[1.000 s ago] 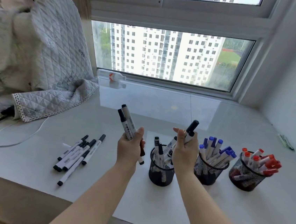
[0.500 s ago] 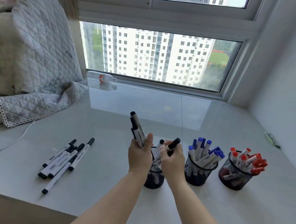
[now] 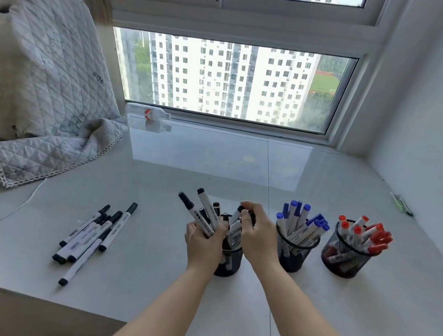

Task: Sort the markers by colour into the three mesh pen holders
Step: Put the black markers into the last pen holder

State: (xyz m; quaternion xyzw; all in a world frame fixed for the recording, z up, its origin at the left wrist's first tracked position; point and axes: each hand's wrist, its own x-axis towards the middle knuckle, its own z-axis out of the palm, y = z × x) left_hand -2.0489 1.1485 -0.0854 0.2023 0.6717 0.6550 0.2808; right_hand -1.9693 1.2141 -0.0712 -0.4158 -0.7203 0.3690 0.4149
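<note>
Left hand [image 3: 204, 241] grips a bunch of black-capped markers [image 3: 204, 215], caps up & tilted left, just beside the left mesh holder [image 3: 228, 261]. Right hand [image 3: 258, 233] is over that holder's mouth, fingers curled round the black cap of a marker [image 3: 236, 225] standing in it w/ other black markers. Holder sits near the bench [image 3: 351, 304] front edge, partly hidden by both hands. Just right: middle mesh holder [image 3: 292, 254], full of blue-capped markers [image 3: 302, 223], caps up. Right again, apart: third mesh holder [image 3: 343, 260] w/ red-capped markers [image 3: 366, 236], some leaning right. Loose pile of black markers [image 3: 93, 232] lies toward the bench's front-left corner. Quilted blanket [image 3: 43, 110] covers the back-left corner; small bottle [image 3: 149, 112] lies at the back edge by the window.
</note>
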